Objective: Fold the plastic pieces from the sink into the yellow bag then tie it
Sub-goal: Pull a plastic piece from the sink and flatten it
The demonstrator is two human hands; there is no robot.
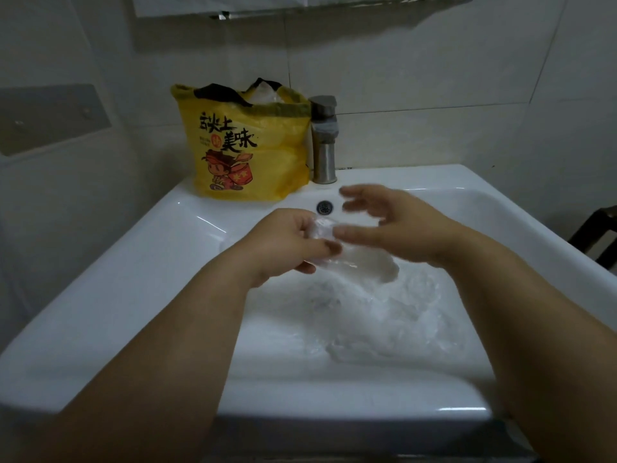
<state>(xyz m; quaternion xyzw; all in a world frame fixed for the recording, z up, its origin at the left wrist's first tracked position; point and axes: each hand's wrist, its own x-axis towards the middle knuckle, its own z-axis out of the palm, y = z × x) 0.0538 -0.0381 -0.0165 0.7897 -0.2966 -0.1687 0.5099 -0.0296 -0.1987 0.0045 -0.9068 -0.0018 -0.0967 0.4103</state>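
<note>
While the left hand (283,242) pinches one end of a clear plastic piece (360,262), probably lifting it free to fold, the right hand (400,228) hovers alongside, fingers spread, blurred, contact unclear; piece's long axis slants from the pinch down under the right palm, free end pointing at the plastic pile (384,325) below both hands; yellow bag (247,152) stands open just beyond the left hand, within easy reach for stuffing

1. A clear plastic piece (360,262) is pinched by the left hand (287,242) above the sink (133,295).
2. The right hand (397,228) is held just beside it, fingers spread and blurred.
3. Crumpled plastic pieces (384,322) are seen lying in the basin.
4. The yellow bag (247,152) is stood upright on the back ledge, just beside the tap (324,138), with clear plastic showing at its top.
</note>
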